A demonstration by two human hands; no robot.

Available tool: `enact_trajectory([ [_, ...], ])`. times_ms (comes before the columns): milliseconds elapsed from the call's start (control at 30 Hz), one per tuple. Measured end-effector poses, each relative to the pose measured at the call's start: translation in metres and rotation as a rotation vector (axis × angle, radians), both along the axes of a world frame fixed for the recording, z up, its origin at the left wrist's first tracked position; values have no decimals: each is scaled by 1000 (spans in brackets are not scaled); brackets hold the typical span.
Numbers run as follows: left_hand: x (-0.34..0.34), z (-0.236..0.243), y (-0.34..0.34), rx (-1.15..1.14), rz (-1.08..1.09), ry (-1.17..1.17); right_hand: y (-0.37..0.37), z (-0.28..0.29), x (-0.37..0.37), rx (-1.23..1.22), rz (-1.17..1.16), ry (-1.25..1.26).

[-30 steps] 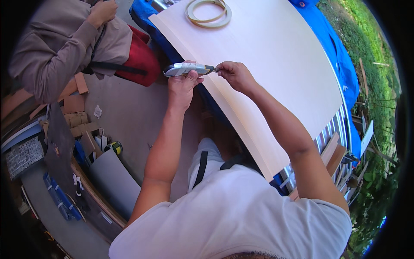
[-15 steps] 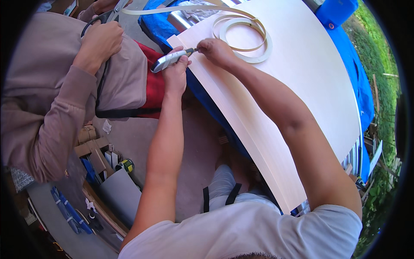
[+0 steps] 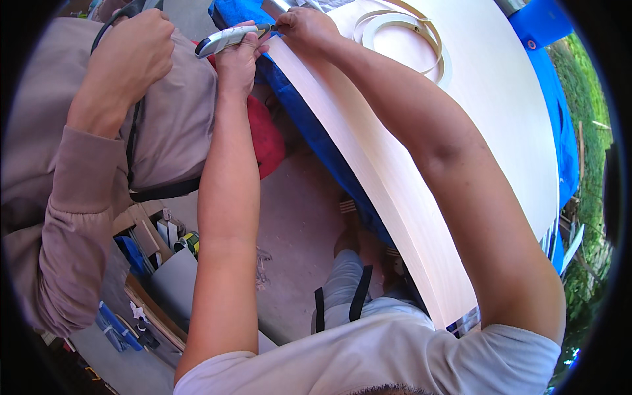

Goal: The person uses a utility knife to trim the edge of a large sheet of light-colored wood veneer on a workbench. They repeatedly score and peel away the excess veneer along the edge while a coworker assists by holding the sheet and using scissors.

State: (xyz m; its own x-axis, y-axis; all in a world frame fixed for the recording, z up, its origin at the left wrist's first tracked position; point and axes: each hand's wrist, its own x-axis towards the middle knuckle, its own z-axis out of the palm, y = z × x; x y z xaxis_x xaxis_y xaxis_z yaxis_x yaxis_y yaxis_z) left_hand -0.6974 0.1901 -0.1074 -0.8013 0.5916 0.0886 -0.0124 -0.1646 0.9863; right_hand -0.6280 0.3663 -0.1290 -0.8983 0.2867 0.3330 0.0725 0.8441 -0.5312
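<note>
My left hand (image 3: 236, 69) is wrapped round a white and grey utility knife (image 3: 227, 41), its front end pointing right. Right at that end, my right hand (image 3: 307, 27) has its fingers pinched together; whatever is between them is too small to make out. Both hands are over the far left corner of a large pale wooden board (image 3: 507, 118). Along the board's near left edge runs a narrow pale strip (image 3: 368, 164). Beyond my right forearm, a coil of cream edge banding (image 3: 444, 66) lies on the board.
At the left stands a co-worker, whose closed hand (image 3: 131, 62) is near a dark handle. Blue tarp (image 3: 332, 161) hangs under the board's edge. A blue container (image 3: 540, 25) stands at the far right. Boxes and tools, with a tape measure (image 3: 189, 242), lie lower left.
Both my hands have moved up and left with the utility knife, toward the board's far corner. The co-worker's hand has shifted up and left, and the scissors blades have left the view.
</note>
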Motion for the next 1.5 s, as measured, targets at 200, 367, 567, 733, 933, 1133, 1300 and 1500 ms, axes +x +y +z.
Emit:
enact_trajectory([
  [200, -2, -2, -4, 5, -28, 15, -8, 0, 5, -4, -39, -26],
  [367, -1, -2, -6, 2, -55, 30, -9, -2, 7, 34, -23, 15],
  [567, 2, -5, -7, 89, -65, -8, -9, -7, 6, 62, -17, 38],
  [733, 1, -7, -9, 94, -96, -7, -9, -5, 10, 88, -6, 57],
  [933, -3, -10, -10, 24, -159, 30, -8, -7, 10, 57, 4, -4],
  [1133, -5, -12, -6, 124, -171, -5, -8, -13, 8, 65, -43, 3],
  [1300, -7, -11, -7, 117, -187, -8, -9, -12, 8, 90, -48, 13],
  [1500, -7, -13, -8, 107, -193, -11, -9, -11, 8, 122, -43, 11],
])
